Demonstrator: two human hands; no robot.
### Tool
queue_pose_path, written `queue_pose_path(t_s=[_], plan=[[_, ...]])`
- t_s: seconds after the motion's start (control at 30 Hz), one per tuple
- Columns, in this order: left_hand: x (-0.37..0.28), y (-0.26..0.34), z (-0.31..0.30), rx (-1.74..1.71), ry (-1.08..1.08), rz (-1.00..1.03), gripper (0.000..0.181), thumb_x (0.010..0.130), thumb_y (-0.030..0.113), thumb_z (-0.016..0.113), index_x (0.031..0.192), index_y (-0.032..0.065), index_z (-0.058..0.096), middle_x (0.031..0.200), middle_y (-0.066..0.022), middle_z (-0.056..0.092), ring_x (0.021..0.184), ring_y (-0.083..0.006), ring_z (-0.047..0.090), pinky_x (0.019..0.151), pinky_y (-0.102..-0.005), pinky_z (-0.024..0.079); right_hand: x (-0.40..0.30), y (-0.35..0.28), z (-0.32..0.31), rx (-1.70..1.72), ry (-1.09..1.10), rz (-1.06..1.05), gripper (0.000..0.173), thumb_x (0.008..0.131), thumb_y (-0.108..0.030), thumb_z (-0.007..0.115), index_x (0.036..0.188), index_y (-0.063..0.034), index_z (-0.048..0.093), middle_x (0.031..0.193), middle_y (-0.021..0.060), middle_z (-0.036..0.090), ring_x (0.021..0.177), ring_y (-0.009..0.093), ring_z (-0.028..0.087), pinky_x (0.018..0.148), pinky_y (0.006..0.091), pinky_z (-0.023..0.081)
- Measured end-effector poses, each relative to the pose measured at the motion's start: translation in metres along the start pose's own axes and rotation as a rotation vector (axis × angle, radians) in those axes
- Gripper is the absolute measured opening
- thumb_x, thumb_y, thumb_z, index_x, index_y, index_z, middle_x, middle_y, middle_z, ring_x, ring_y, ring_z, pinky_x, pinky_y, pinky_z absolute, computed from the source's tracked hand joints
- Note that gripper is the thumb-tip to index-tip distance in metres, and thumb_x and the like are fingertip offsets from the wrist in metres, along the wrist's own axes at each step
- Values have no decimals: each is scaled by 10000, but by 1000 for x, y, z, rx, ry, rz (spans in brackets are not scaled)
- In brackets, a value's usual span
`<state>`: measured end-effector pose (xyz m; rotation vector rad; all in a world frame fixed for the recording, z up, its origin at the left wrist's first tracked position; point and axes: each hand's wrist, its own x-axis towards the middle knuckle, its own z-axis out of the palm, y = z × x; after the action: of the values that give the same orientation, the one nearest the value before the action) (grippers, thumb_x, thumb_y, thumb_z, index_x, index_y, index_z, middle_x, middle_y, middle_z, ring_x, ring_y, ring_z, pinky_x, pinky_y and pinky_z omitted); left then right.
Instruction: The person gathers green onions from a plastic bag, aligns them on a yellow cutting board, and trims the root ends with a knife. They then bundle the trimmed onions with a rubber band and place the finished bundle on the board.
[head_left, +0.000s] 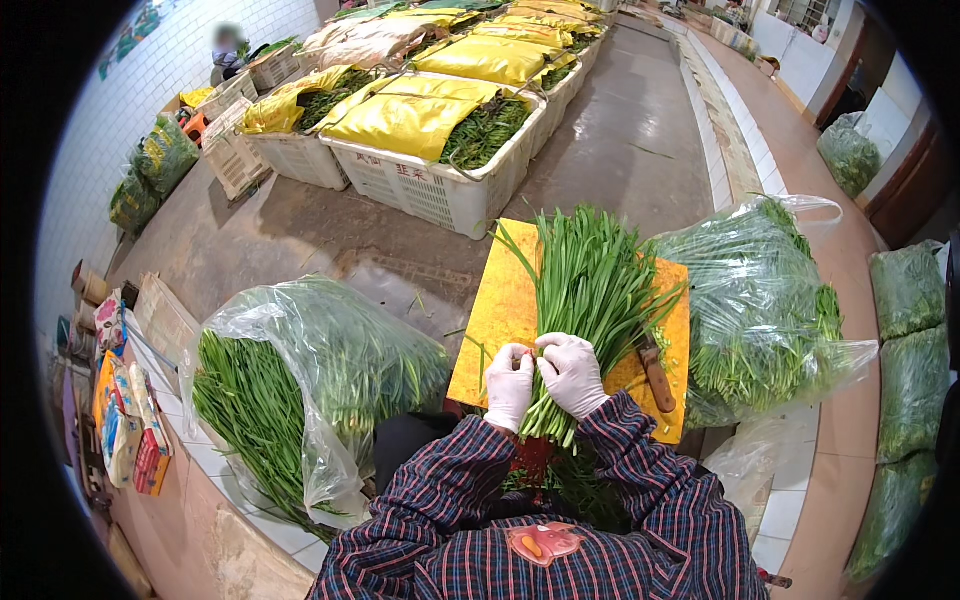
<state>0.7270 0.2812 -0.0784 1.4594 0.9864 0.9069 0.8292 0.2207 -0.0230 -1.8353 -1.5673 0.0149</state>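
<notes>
A bunch of garlic chives (592, 277) lies across a yellow cutting board (491, 300), its pale cut ends towards me. My left hand (511, 382), in a white glove, is at the bunch's left side, thumb and fingertips pinched around something small and red, perhaps a tie. My right hand (574, 373), gloved too, rests on the lower stems with its fingers curled, close to the left fingertips. How firmly it grips the stems is hidden. To the right of it, a knife with a wooden handle (658, 379) lies on the board among small stem trimmings (661, 345).
Clear plastic bags of chives stand left (375, 352) and right (750, 315) of the board. Ahead are white plastic crates (450, 199) of greens under yellow sheets (420, 116). A person (226, 56) is at the far left. More bagged greens (911, 390) line the right side.
</notes>
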Motion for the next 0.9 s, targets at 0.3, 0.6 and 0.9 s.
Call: queue_pose_path(t_s=[0.3,0.6,0.9], plan=[[8,2,-15,-474,-103,-439,45,841,68,607,821,28,602,733,-5,607,632,-73,521,580,-225,427,-2,3,0,-10,-8,-6,105,748,-128,595,712,-30,598,924,73,636,859,266,590,820,392,431],[7,-8,-9,-495,-151,-390,74,863,77,612,908,19,615,804,-3,605,706,-73,533,640,-211,437,0,2,-2,38,-34,-38,103,756,-132,592,730,-33,602,892,73,634,842,269,586,800,394,431],[5,-7,-9,-447,-195,-262,139,816,-28,626,947,19,615,885,-24,635,806,-88,580,762,-222,471,1,5,-1,50,-28,-56,77,725,-101,590,710,-26,591,870,83,636,822,274,591,768,394,448]])
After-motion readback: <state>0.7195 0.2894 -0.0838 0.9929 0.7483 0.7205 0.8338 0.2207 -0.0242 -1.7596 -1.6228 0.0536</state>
